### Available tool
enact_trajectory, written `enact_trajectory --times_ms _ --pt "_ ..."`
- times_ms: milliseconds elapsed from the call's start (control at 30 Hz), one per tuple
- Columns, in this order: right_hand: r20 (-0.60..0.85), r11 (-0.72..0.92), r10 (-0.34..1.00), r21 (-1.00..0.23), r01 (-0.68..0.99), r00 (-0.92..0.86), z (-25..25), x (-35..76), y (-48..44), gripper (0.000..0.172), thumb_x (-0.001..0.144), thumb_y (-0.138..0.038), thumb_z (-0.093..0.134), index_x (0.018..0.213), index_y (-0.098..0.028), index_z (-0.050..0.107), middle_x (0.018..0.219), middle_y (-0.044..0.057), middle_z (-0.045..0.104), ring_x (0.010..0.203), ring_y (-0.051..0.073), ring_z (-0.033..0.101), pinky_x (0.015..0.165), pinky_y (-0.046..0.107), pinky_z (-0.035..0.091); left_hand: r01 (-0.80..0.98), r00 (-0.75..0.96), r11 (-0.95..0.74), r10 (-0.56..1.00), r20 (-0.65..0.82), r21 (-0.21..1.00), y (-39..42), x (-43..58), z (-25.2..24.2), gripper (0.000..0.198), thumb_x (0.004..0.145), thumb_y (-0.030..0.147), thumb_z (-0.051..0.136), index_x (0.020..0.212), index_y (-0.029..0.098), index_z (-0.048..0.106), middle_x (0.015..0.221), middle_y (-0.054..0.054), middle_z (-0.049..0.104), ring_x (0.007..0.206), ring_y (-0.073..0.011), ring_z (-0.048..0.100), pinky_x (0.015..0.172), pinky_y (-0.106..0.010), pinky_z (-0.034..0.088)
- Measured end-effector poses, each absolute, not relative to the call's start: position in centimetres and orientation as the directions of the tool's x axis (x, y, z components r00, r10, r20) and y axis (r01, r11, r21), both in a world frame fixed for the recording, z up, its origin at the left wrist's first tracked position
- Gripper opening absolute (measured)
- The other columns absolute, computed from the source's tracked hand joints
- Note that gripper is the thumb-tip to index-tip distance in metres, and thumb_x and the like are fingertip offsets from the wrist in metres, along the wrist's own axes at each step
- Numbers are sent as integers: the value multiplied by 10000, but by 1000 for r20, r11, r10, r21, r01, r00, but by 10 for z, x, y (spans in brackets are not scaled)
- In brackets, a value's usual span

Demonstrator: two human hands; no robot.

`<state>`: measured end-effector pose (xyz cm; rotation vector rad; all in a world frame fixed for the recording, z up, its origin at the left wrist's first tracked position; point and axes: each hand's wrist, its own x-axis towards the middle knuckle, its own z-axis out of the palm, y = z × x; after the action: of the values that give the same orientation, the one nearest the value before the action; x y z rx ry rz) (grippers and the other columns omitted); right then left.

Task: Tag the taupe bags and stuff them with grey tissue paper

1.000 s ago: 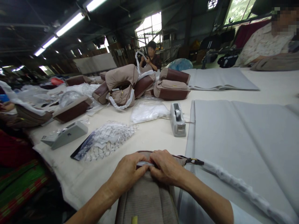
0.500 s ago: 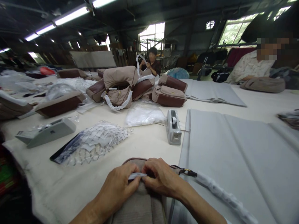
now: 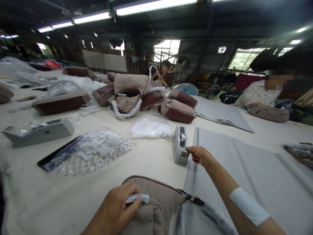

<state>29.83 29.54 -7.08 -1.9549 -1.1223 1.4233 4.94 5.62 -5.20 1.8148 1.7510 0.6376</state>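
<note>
Away from the taupe bag (image 3: pixel 158 204) at the near edge of the table (image 3: pixel 151 158), my right hand (image 3: pixel 199 155) now curls at the tape dispenser (image 3: pixel 179 145), whether its grip holds tape I cannot tell, while my left hand (image 3: pixel 117 210) pinches the white strip (image 3: pixel 137 198), pinning it to the bag.

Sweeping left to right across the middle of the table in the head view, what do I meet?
Long grey dispenser → netting in plastic → white plastic bag → tape dispenser → right hand, fingers at that dispenser → grey sheet.
</note>
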Motion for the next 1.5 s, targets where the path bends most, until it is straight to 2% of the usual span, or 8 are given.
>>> enact_trajectory --times_ms 133,367,600,767,967,1233,1400,1500 --pt "-636 -640 765 -728 248 107 -62 296 301 179 904 -283 542 818 -126 546 644 -60 479 446 34 389 401 156 347 735 44 -21 999 -17 678 56 49 -52 186 862 280 439 727 203 541 692 32 574 655 -125 553 616 -214 360" --pt "-582 -582 813 -812 36 2 -36 305 274 221 837 -163 571 650 -156 453 496 -106 354 370 25 280 375 152 292 686 28 -41 999 30 726 53 48 -54 206 873 310 443 737 206 557 704 24 601 668 -132 571 621 -210 384" --pt "-598 -594 800 -800 -80 41 -71 305 240 267 754 -200 648 626 -185 414 450 -113 354 341 24 284 378 163 322 678 -3 -89 992 123 730 50 50 -57 204 870 328 464 725 218 556 666 37 584 616 -124 567 580 -199 389" --pt "-624 -616 778 -780 -111 71 -93 299 238 243 853 -179 562 657 -168 418 495 -111 339 360 22 284 364 145 294 704 10 -157 977 211 693 50 49 -62 165 874 284 471 749 225 562 672 47 586 612 -108 572 580 -180 400" --pt "-645 -642 758 -764 -58 97 -99 297 243 170 902 -239 545 777 -126 520 585 -88 404 396 15 302 343 131 260 742 167 -347 925 343 574 53 43 -64 128 881 211 449 800 219 548 703 32 581 630 -108 582 586 -189 411" --pt "-652 -662 745 -749 36 143 -84 280 225 184 910 -291 535 978 -122 561 818 0 572 588 76 532 489 197 463 791 269 -521 766 584 319 52 44 -63 124 875 145 445 888 200 556 723 4 593 629 -129 587 585 -218 430" --pt "-568 -569 816 -822 25 -111 -41 273 196 60 862 -215 556 862 -154 552 718 -38 566 534 36 504 448 125 391 836 379 -548 610 696 24 48 46 -51 141 849 75 465 837 163 574 649 -10 579 592 -147 553 571 -268 410" --pt "-570 -596 738 -802 48 -361 -16 262 184 94 730 -172 638 737 -154 546 643 -33 589 483 41 504 389 116 336 826 461 -555 570 680 -95 48 44 -45 114 844 76 493 829 146 582 615 -7 565 550 -143 513 536 -285 379"
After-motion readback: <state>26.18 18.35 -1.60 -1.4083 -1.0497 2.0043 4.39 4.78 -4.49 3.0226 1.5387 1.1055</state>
